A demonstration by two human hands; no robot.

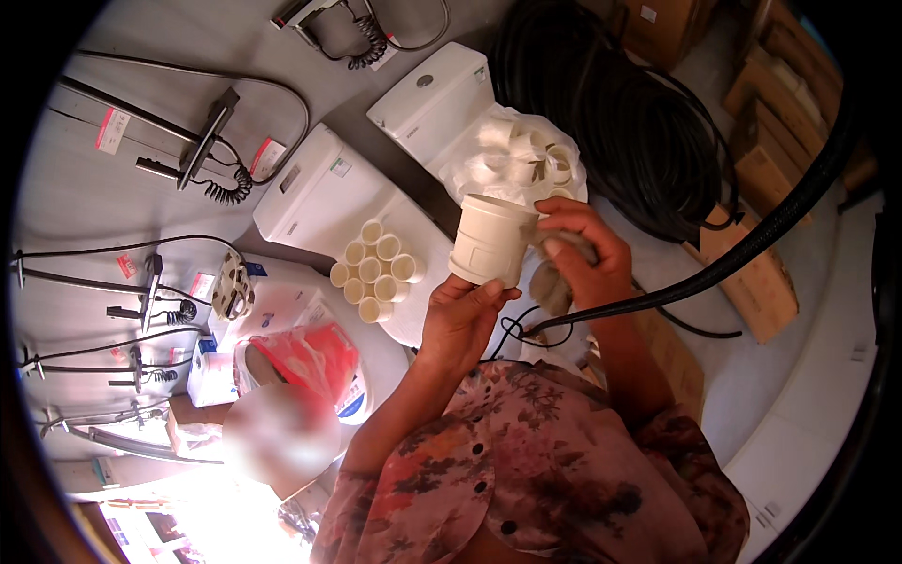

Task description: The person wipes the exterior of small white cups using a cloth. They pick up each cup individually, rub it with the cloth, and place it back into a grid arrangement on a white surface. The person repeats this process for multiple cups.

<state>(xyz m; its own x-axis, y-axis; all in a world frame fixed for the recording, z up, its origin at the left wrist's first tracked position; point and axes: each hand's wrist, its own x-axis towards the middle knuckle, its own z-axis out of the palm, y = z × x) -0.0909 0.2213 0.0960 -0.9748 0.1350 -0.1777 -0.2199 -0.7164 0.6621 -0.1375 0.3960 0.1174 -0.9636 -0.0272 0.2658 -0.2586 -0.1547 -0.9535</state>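
Note:
A cream plastic pipe coupling [493, 242] with a wide collar stands upright in front of me. My left hand [458, 321] is closed round its lower end, the thumb on the near side. Beside it on the right, my right hand [594, 268] is closed on a brownish-grey cloth [552, 288] that hangs below the fingers. Its fingertips come up to the coupling's upper right edge; whether they touch it I cannot tell. Several shorter cream pipe fittings [372, 267] stand grouped on a white toilet [413, 226]. More lie in a clear plastic bag [515, 160] beyond the coupling.
A second white toilet tank [427, 92] stands farther back. Coiled black hose [592, 103] fills the far right, near cardboard boxes [752, 282]. One thick black hose [752, 240] arches across my right. Display rods with coiled cords [197, 141] line the left. A red plastic-wrapped bundle [315, 362] sits lower left.

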